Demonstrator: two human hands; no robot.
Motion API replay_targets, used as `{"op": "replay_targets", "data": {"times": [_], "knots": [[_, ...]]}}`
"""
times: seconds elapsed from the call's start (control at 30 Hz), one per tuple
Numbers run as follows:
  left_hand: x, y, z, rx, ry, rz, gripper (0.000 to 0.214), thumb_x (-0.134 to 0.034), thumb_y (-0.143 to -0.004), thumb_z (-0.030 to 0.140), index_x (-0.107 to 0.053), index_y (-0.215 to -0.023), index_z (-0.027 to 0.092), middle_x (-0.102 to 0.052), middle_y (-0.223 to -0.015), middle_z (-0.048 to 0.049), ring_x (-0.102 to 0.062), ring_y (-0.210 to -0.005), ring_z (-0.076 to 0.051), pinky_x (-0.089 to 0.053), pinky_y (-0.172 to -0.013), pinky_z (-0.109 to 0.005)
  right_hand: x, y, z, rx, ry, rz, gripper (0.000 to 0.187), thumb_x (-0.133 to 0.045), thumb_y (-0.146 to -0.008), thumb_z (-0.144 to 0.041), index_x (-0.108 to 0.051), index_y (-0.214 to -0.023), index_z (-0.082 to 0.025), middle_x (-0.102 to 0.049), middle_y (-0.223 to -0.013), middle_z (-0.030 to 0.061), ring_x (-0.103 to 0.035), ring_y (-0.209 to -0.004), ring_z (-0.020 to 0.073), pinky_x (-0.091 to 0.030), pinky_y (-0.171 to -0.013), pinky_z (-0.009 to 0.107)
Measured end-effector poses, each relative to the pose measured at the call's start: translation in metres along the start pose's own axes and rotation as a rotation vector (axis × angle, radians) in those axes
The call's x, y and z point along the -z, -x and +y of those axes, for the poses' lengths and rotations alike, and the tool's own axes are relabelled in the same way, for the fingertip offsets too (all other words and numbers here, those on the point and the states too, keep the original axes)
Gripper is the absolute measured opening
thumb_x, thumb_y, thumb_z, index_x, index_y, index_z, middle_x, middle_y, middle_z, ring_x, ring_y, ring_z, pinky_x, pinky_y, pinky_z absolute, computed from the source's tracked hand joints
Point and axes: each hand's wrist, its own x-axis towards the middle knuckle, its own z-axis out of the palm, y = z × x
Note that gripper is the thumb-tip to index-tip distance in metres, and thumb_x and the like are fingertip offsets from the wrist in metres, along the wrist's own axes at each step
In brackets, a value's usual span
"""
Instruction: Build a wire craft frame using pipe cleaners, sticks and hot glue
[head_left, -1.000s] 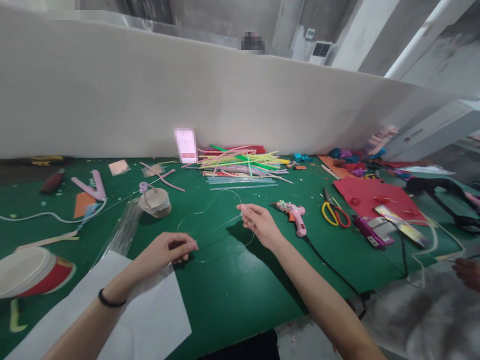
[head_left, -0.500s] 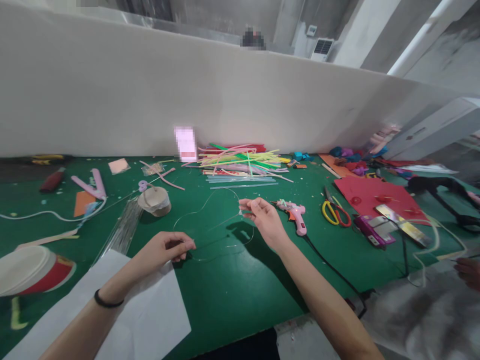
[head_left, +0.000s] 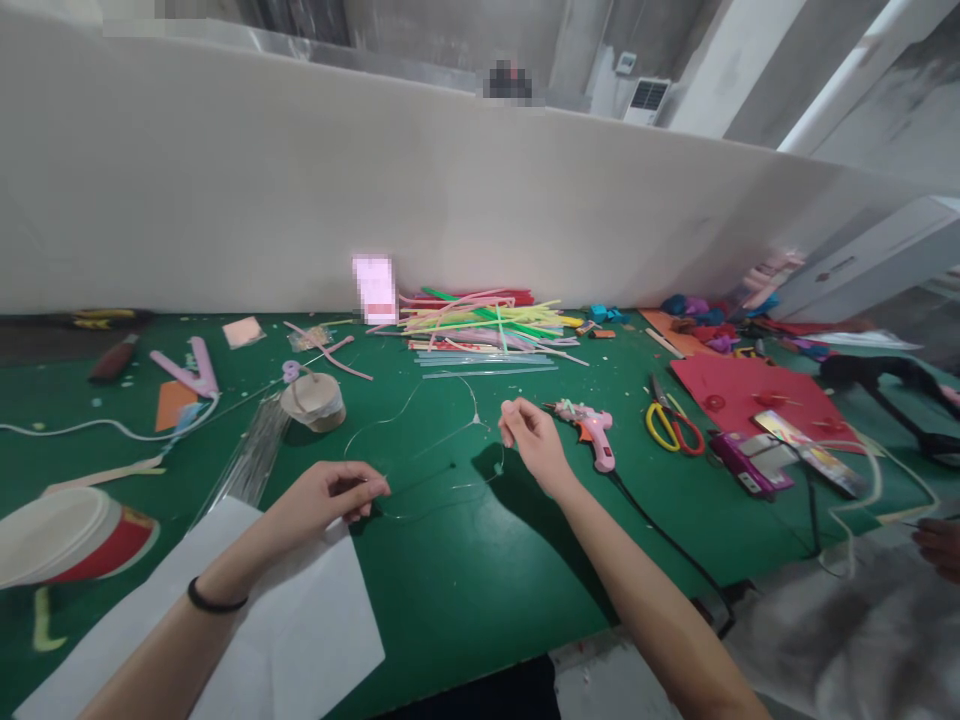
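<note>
My left hand, a black band on its wrist, pinches a thin clear thread above the green table. The thread forms a loose loop between my hands, and parts of it are too faint to follow. A small pale bead-like piece sits on it, just left of my right hand. Below that hand's fingertips, a second small greenish piece shows on the thread. My right thumb and fingers are pressed together at the thread's right side. Under my left forearm lies white paper.
A pink glue gun and scissors lie to the right. Behind are several coloured pipe cleaners. At left are a round tub, a bundle of thin wires and a paper bucket. Another person's hand shows far right.
My right hand has moved slightly right, away from the pale bead-like piece, which now hangs clear of its fingers. My left hand has stayed nearly still.
</note>
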Motion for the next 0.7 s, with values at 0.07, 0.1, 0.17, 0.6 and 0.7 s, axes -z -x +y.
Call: {"op": "replay_targets", "data": {"times": [0.07, 0.1, 0.17, 0.6, 0.7], "knots": [[0.000, 0.001, 0.000, -0.002, -0.003, -0.002, 0.043, -0.066, -0.073, 0.059, -0.070, -0.078, 0.016, -0.060, -0.058, -0.0018, -0.053, -0.056, -0.014, -0.042, -0.054, -0.025, -0.001, 0.001, 0.001, 0.034, 0.100, -0.019, 0.050, -0.049, -0.090, -0.061, -0.050, -0.060, -0.021, -0.048, -0.053, -0.0028, -0.041, -0.053, 0.0115, -0.033, -0.058, 0.027], [-0.001, 0.001, 0.000, -0.002, -0.001, -0.002, 0.043, -0.066, -0.074, 0.059, -0.070, -0.078, 0.016, -0.060, -0.059, -0.0020, -0.054, -0.056, -0.014, -0.043, -0.054, -0.025, -0.001, 0.001, 0.002, 0.039, 0.122, -0.025, 0.052, -0.047, -0.091, -0.062, -0.049, -0.058, -0.021, -0.048, -0.054, -0.0022, -0.043, -0.054, 0.0119, -0.034, -0.059, 0.027], [-0.001, 0.002, 0.000, 0.003, 0.006, -0.002, 0.044, -0.065, -0.074, 0.060, -0.070, -0.079, 0.017, -0.060, -0.059, -0.0021, -0.054, -0.057, -0.014, -0.044, -0.054, -0.025, -0.002, 0.000, 0.005, 0.033, 0.125, -0.030, 0.055, -0.046, -0.091, -0.063, -0.047, -0.054, -0.022, -0.049, -0.053, -0.0015, -0.046, -0.055, 0.0128, -0.037, -0.061, 0.028], [0.000, 0.003, -0.006, 0.006, 0.002, -0.068, 0.046, -0.064, -0.076, 0.061, -0.069, -0.081, 0.016, -0.061, -0.066, -0.0043, -0.055, -0.062, -0.016, -0.047, -0.058, -0.027, -0.010, 0.003, 0.005, -0.091, -0.100, -0.065, 0.037, -0.058, -0.087, -0.056, -0.074, -0.099, -0.025, -0.071, -0.105, 0.0064, -0.063, -0.091, 0.0187, -0.049, -0.074, 0.030], [-0.003, 0.004, -0.006, 0.019, 0.025, -0.095, 0.045, -0.064, -0.077, 0.059, -0.068, -0.080, 0.015, -0.060, -0.066, -0.0040, -0.054, -0.061, -0.016, -0.045, -0.057, -0.027, -0.014, 0.005, 0.009, -0.054, -0.072, -0.096, 0.026, -0.068, -0.081, -0.050, -0.075, -0.086, -0.025, -0.072, -0.101, 0.0057, -0.063, -0.092, 0.0193, -0.048, -0.075, 0.030]]}}
